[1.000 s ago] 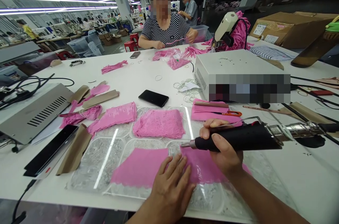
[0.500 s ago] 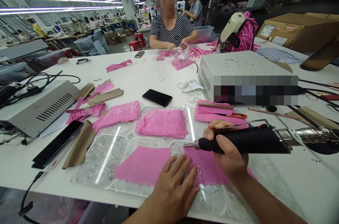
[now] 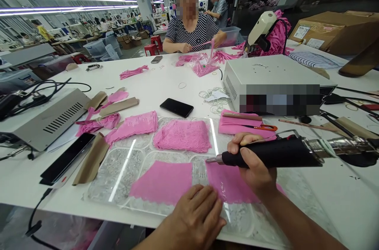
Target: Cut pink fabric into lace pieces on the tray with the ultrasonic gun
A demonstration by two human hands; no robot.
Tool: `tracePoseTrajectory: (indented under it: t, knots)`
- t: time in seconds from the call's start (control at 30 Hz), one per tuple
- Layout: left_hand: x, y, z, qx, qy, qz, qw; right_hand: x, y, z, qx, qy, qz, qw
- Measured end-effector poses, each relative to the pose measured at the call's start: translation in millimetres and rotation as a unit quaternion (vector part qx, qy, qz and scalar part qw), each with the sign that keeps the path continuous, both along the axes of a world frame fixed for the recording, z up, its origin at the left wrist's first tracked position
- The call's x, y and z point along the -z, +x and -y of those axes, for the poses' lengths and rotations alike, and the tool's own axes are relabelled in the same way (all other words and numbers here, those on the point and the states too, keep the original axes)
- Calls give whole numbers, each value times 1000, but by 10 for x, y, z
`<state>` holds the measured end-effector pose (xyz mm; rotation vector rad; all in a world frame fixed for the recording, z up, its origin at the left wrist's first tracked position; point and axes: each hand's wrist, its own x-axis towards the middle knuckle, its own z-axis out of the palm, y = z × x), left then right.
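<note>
On my feed, the right hand (image 3: pixel 257 175) has its fingers closed round a black handheld tool (image 3: pixel 272 153), thumb along the near side. Held almost level, probably so the metal tip (image 3: pixel 214 160) can sit low at the upper left corner of the right pink panel (image 3: pixel 233 187); I can't tell if it touches.

Left hand (image 3: pixel 197 212): fingers half curled, close together, by that panel's lower left edge. My guess, it's there to stop the fabric shifting. Can't tell whether the fingertips pinch any of it.

Left pink panel (image 3: pixel 166 183) lies flat just beside, with a gap between the two. Both are on a clear patterned mat (image 3: pixel 118 171) over the white counter (image 3: pixel 142 94), likely for a smooth surface. Lace stack (image 3: pixel 183 135) and a second pink stack (image 3: pixel 139 125) sit beyond the panels, within reach I'd say. Orange-handled scissors (image 3: pixel 269 127) rest on folded pink fabric (image 3: pixel 229 127), just past the right hand.

Containers: clear plastic bag (image 3: pixel 204 64) on the far side, small pink pieces inside. Plastic bin (image 3: pixel 232 35) behind the person in a striped top (image 3: pixel 192 29), contents unclear. Cardboard box (image 3: pixel 325 31) at far right, can't see in. More bins (image 3: pixel 96 49) off to the left, contents not readable.
</note>
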<state>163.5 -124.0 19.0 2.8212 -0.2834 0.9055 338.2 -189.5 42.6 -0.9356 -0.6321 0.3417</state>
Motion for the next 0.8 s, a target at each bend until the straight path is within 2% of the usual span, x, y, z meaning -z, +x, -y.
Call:
tracePoseTrajectory:
  t: [0.17,0.33,0.53,0.8]
  knots:
    - [9,-11,3,18,7,6,1000,-12,13,5,-4,27,-24,999]
    - [-41,-12,0,39,21,5,999,-35,19,99,-54,32,-51,997]
    - [-57,-19,0,45,19,5,999,-37,-12,138,-78,16,-31,996]
    - [-20,-23,-1,57,20,4,998,-9,-24,136,-76,6,-1,997]
